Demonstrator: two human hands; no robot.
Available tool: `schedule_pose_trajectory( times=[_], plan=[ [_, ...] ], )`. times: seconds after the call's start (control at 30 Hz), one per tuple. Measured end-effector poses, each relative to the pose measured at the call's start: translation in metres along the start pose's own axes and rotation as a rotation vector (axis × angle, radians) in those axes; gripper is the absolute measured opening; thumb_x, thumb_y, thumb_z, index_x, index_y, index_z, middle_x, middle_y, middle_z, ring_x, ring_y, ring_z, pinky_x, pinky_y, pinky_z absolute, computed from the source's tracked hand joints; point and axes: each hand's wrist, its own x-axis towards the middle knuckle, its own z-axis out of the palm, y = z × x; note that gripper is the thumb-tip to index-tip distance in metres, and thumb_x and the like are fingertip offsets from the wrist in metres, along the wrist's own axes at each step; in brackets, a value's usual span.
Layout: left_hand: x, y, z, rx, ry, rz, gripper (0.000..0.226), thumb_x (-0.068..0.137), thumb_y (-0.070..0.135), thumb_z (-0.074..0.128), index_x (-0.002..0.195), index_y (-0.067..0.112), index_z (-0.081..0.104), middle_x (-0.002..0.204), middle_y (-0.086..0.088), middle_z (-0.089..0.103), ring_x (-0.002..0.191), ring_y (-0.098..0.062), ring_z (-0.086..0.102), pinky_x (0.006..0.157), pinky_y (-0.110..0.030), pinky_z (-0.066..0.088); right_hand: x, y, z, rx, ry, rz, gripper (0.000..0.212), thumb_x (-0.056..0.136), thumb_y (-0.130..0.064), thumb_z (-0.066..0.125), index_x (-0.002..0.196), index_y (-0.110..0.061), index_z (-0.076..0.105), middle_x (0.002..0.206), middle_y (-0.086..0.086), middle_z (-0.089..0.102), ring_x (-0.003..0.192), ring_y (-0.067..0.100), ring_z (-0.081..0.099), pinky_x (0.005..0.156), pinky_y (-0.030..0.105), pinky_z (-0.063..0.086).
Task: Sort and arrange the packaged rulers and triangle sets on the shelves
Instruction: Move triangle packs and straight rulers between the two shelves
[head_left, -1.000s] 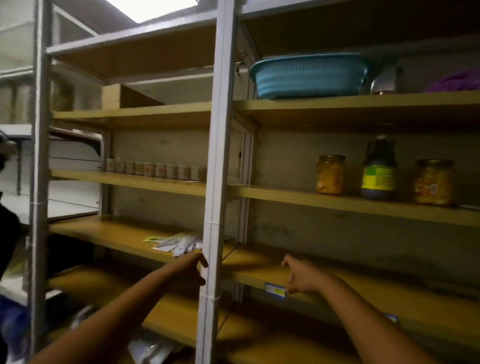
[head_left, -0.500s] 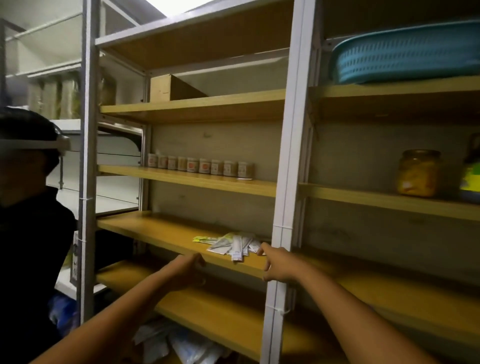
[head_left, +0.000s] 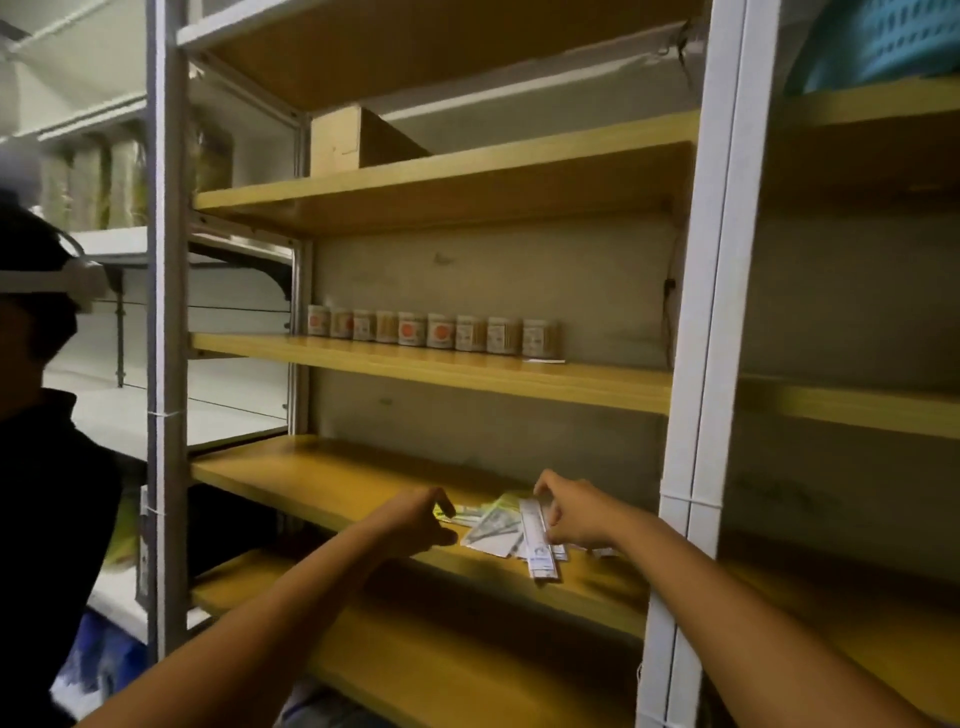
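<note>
A loose pile of packaged rulers and triangle sets (head_left: 493, 527) lies on a yellow wooden shelf (head_left: 322, 478), near the white upright post. My right hand (head_left: 574, 512) pinches a long packaged ruler (head_left: 540, 545) at its upper end, above the pile's right side. My left hand (head_left: 415, 519) sits at the pile's left edge with curled fingers touching a yellow-green pack (head_left: 447, 512); whether it grips the pack is not clear.
A white upright post (head_left: 691, 415) stands just right of the pile. Several small jars (head_left: 431, 330) line the shelf above. A cardboard box (head_left: 358, 140) sits higher up, a blue basket (head_left: 883, 41) top right. Another person (head_left: 41, 415) stands at the left.
The view has swung left and closer to the shelf. Both hands have moved from the shelf's front edge onto the pile, and my right hand has taken hold of a ruler pack.
</note>
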Motion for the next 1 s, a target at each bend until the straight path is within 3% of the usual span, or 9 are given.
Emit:
schedule_pose_trajectory(
  times=[0.07,0.2,0.47,0.63,0.73,0.87,1.0],
  plan=[
    [0.021,-0.005,0.007,0.011,-0.021,0.019,0.042,0.085,0.027,0.07,0.123,0.017,0.055,0.092,0.0,0.063,0.074,-0.013,0.062,0.054,-0.021,0.051,0.009,0.006,0.003,-0.009,-0.017,0.038,0.057,0.082,-0.015,0.072,0.13,-0.027,0.043,0.119,0.005,0.058,0.101,0.022,0.061,0.082,0.037,0.056],
    [0.071,-0.012,0.019,0.072,-0.028,0.109,0.043,0.084,0.03,0.071,0.123,0.017,0.057,0.116,-0.007,0.066,0.095,-0.021,0.065,0.079,-0.033,0.053,0.033,0.017,-0.001,0.001,0.078,0.12,0.055,0.08,-0.012,0.072,0.128,-0.023,0.047,0.108,0.003,0.062,0.096,0.018,0.063,0.088,0.039,0.055],
    [0.161,-0.032,0.02,0.062,-0.123,0.302,0.041,0.082,0.026,0.071,0.122,0.024,0.061,0.124,0.003,0.064,0.108,-0.017,0.062,0.091,-0.032,0.053,0.07,0.014,0.01,0.028,0.143,0.282,0.052,0.084,-0.012,0.064,0.133,-0.021,0.049,0.089,-0.006,0.06,0.085,0.013,0.062,0.067,0.024,0.049],
    [0.185,-0.038,0.024,0.053,-0.163,0.356,0.049,0.08,0.03,0.07,0.126,0.02,0.056,0.124,0.001,0.062,0.111,-0.023,0.06,0.093,-0.039,0.052,0.076,0.012,0.022,0.04,0.14,0.381,0.052,0.082,-0.012,0.067,0.13,-0.021,0.05,0.091,-0.005,0.067,0.088,0.013,0.066,0.084,0.034,0.056],
    [0.196,-0.032,0.034,0.088,-0.18,0.372,0.052,0.078,0.037,0.069,0.126,0.022,0.055,0.124,-0.001,0.061,0.108,-0.024,0.06,0.091,-0.041,0.053,0.068,0.016,0.023,0.053,0.148,0.438,0.051,0.082,-0.012,0.069,0.129,-0.02,0.05,0.095,-0.002,0.07,0.087,0.015,0.067,0.08,0.035,0.057],
    [0.204,-0.021,0.046,0.137,-0.186,0.349,0.041,0.084,0.037,0.063,0.121,0.019,0.059,0.119,-0.005,0.061,0.104,-0.024,0.06,0.079,-0.031,0.049,0.056,0.018,0.016,0.105,0.192,0.506,0.047,0.084,-0.011,0.067,0.127,-0.019,0.05,0.101,0.004,0.067,0.087,0.023,0.069,0.066,0.032,0.06],
    [0.22,-0.021,0.061,0.101,-0.183,0.335,0.054,0.074,0.051,0.062,0.121,0.023,0.059,0.115,-0.005,0.063,0.096,-0.022,0.062,0.08,-0.032,0.053,0.047,0.018,0.013,0.065,0.212,0.486,0.048,0.084,-0.011,0.068,0.129,-0.017,0.051,0.1,0.003,0.067,0.091,0.018,0.067,0.079,0.032,0.056]
  ],
)
